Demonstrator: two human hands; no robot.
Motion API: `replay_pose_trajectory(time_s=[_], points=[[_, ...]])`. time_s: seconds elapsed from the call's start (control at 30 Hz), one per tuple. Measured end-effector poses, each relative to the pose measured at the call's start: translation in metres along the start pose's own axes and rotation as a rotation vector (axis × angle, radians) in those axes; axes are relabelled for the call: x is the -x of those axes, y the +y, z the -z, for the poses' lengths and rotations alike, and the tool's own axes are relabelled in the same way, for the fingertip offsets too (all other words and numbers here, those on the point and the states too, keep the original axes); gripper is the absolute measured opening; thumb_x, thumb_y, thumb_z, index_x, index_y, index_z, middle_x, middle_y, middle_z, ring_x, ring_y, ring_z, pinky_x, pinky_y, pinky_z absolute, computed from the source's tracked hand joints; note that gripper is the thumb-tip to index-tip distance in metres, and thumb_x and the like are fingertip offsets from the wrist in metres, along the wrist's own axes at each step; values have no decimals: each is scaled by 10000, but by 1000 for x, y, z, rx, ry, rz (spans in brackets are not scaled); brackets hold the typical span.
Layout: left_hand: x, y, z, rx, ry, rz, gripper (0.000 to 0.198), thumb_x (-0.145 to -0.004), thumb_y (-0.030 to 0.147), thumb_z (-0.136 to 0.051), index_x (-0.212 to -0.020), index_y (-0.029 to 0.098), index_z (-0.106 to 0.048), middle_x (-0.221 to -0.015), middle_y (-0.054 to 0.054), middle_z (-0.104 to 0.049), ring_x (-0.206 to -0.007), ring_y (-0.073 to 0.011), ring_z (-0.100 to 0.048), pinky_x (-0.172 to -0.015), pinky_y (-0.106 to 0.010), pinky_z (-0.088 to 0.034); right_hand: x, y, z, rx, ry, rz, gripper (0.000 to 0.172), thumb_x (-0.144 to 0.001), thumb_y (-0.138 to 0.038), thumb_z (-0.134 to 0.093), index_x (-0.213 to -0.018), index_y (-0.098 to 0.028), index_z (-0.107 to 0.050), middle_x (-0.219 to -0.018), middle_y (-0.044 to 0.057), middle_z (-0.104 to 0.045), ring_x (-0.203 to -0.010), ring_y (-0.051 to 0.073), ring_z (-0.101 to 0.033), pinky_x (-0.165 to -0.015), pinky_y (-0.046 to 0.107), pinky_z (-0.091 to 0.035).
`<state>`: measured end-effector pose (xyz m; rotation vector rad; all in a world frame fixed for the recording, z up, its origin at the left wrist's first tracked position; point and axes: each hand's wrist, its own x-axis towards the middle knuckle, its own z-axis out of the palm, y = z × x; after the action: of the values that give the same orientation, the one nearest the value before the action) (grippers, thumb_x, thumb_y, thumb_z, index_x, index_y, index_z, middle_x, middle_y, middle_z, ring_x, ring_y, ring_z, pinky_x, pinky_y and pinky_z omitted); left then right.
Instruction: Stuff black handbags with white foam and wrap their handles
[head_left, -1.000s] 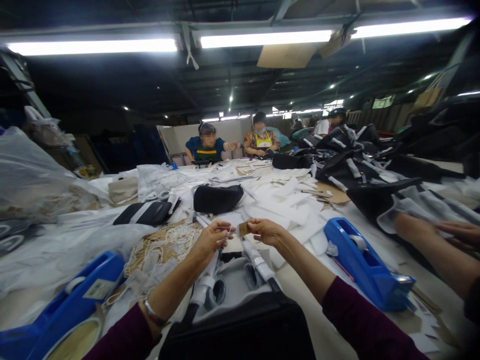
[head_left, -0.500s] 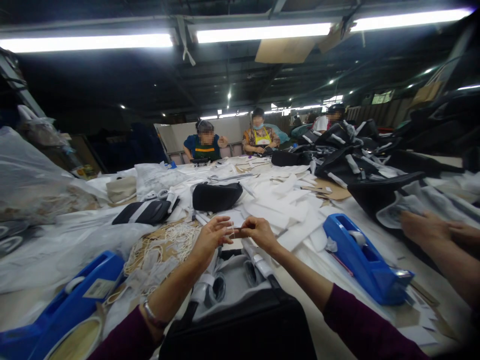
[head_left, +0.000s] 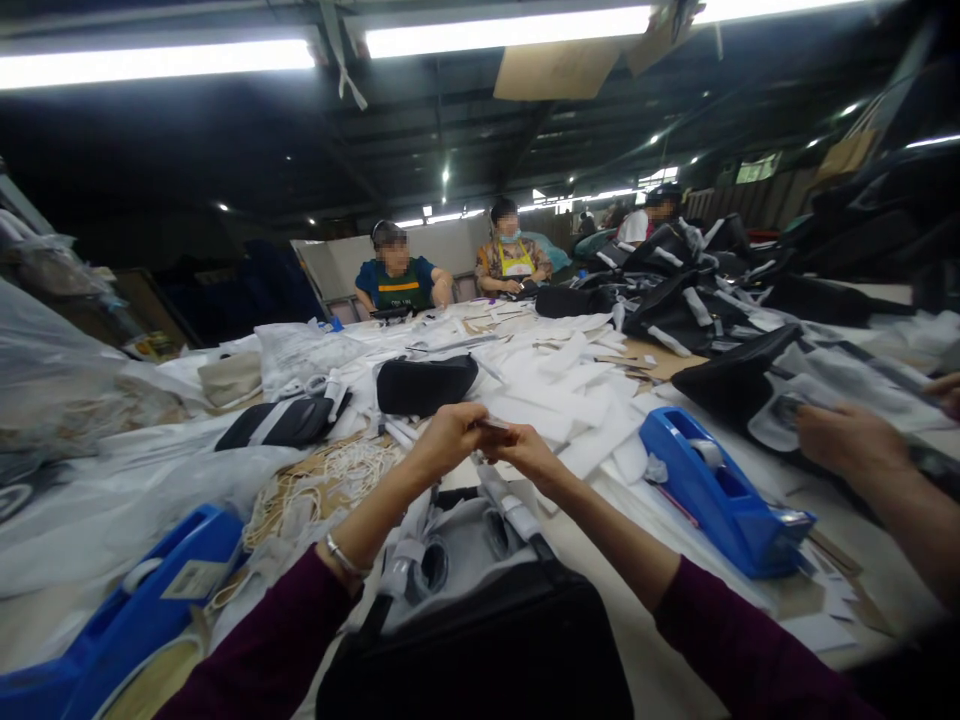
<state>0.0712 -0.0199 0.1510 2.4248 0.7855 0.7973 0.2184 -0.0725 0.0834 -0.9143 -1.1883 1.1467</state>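
Observation:
My left hand and my right hand meet above the table, both closed, pinching a small flat tag between their fingertips. Its printing and any string on it are too small to make out. Just below them a black bag stands close to me, its top open. Clear-wrapped rings and white-wrapped straps show at its opening. To the left of my left hand lies a tangle of white strings. Beyond my hands sits a black pouch.
Blue tape dispensers stand at the right and left. White foam sheets cover the middle. A co-worker's hand works on a black bag at right. Two people sit across the table. Black bags are piled behind.
My left hand has closed from spread fingers with a white string across them to a pinch beside my right hand. The view has shifted slightly.

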Motion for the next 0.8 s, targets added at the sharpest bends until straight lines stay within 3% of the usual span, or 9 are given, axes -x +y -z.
replay_pose_trajectory(time_s=[0.1,0.17,0.3,0.47,0.67,0.73,0.8], points=[[-6,-14,-6,151,3,126,213,-679,105,-515,-823,190,-648,-808,-22,-627,-746,-171,-545,-705,-254,-411,-1,8,0,11,133,-78,336,-612,-434,-735,-733,-127,-671,-610,20,-608,-585,137,-528,-604,282,-416],[-3,-27,-11,167,-50,173,209,-624,97,-559,-764,201,-673,-774,-19,-651,-758,-187,-555,-714,-257,-418,0,16,1,-5,175,-82,340,-595,-444,-744,-708,-134,-662,-625,16,-609,-602,135,-521,-614,278,-400],[11,-48,-23,212,-178,186,141,-637,143,-588,-678,205,-708,-646,-14,-652,-650,-171,-542,-652,-236,-412,2,21,4,30,226,20,279,-632,-425,-718,-689,-158,-660,-678,5,-621,-662,136,-500,-650,269,-379],[20,-66,-35,295,-162,229,248,-688,164,-542,-821,194,-750,-773,-41,-709,-686,-172,-570,-695,-245,-442,3,11,17,110,395,105,230,-696,-387,-649,-745,-165,-680,-769,45,-680,-718,167,-531,-637,267,-387],[16,-73,-31,429,-249,197,353,-715,252,-615,-1051,207,-714,-1021,-43,-716,-977,-218,-608,-893,-285,-428,6,10,26,100,538,127,260,-734,-420,-618,-764,-165,-657,-803,80,-702,-679,181,-605,-622,282,-424],[16,-72,-30,427,-284,176,385,-754,338,-615,-1104,197,-691,-1002,-44,-718,-942,-211,-615,-868,-273,-432,7,9,20,63,531,96,283,-730,-433,-635,-771,-154,-663,-795,88,-701,-624,168,-606,-590,276,-425],[17,-72,-33,356,-262,206,377,-763,416,-607,-1022,171,-728,-880,-45,-729,-820,-195,-617,-773,-251,-446,7,5,14,29,505,87,296,-718,-436,-657,-771,-145,-667,-776,90,-700,-593,160,-606,-576,275,-441]])
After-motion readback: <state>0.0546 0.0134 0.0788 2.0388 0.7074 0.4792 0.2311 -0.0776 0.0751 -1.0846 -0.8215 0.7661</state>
